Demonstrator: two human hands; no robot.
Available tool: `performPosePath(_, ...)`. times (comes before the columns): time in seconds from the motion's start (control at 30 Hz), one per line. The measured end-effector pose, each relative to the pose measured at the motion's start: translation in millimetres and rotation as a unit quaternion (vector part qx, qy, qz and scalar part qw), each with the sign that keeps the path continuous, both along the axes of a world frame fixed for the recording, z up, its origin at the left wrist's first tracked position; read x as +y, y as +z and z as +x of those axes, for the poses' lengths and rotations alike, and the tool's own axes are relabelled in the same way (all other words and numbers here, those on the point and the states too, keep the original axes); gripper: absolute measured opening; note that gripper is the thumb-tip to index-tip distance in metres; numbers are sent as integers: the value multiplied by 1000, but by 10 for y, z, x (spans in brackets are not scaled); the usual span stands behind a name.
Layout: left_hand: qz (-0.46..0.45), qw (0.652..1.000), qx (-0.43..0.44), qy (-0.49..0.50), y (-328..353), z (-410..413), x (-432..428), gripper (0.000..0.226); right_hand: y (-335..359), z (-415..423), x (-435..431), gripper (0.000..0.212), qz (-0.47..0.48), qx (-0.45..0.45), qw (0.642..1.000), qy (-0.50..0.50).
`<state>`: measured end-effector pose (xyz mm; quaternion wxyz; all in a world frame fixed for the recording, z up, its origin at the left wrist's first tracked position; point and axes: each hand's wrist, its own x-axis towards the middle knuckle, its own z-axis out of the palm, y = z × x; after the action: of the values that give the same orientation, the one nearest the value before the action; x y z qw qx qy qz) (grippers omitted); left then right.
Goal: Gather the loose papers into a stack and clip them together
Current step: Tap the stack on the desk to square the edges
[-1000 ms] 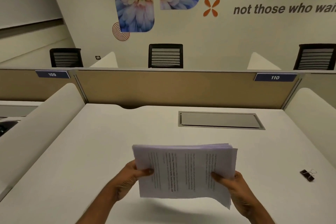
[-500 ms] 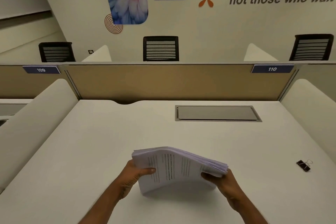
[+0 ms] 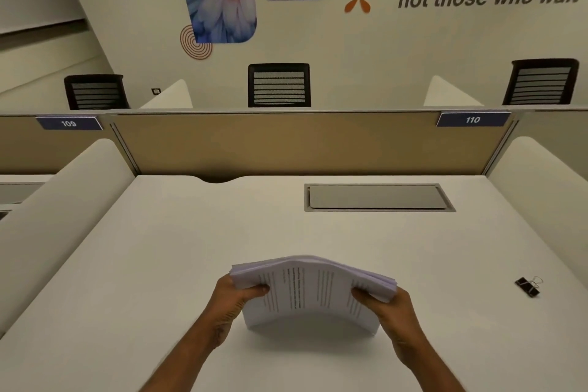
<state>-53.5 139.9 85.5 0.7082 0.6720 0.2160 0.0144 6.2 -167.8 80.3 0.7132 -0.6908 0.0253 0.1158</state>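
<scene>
Low in the middle of the frame, the stack of papers (image 3: pixel 313 291) stood on its lower edge on the white tabletop (image 3: pixel 178 248), bowed upward. The left hand (image 3: pixel 234 299) gripped its left end and the right hand (image 3: pixel 389 305) its right, fingers curled round the sheets. A black binder clip (image 3: pixel 528 286) lay at the right of the frame, well apart.

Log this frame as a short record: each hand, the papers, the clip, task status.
paper stack: printed sheets, bowed upward between the hands
left hand: grips the stack's left edge
right hand: grips the stack's right edge
binder clip: lies on the desk, right of the stack, untouched
status: gathered, not yet clipped
</scene>
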Motion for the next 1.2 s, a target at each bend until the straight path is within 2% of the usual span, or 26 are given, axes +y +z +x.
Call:
performPosePath(0.23, 8, 1000, 11, 12, 67, 4, -55, 38, 201, -88, 102, 14, 6, -49, 999, -17)
performPosePath(0.27, 13, 1000, 4, 11, 103, 0, -67, 37, 232, -97, 128, 16, 6, -55, 998, -28)
performPosePath(0.37, 34, 999, -30, 22, 257, -15, -133, 40, 276, -107, 197, 43, 7, -68, 993, -93)
performPosePath(0.47, 45, 997, -38, 50, 333, -20, -251, 52, 260, -104, 273, 48, -2, -71, 989, -131)
performPosePath(0.63, 41, 992, -40, 115, 345, -1, -372, 43, 269, -58, 351, 42, -15, -71, 986, -153)
performPosePath(0.8, 37, 991, -45, 119, 363, 26, -370, 37, 285, -17, 343, 33, -18, -71, 983, -166)
performPosePath(0.93, 36, 992, -49, 107, 382, 41, -366, 32, 322, 2, 339, 33, -48, -82, 982, -163)
performPosePath(1.07, 67, 994, -50, 63, 342, 23, -329, 17, 311, 24, 317, 27, -99, -107, 979, -140)
performPosePath(1.2, 74, 995, -42, 52, 312, 16, -274, 12, 325, 63, 308, 19, -98, -130, 978, -134)
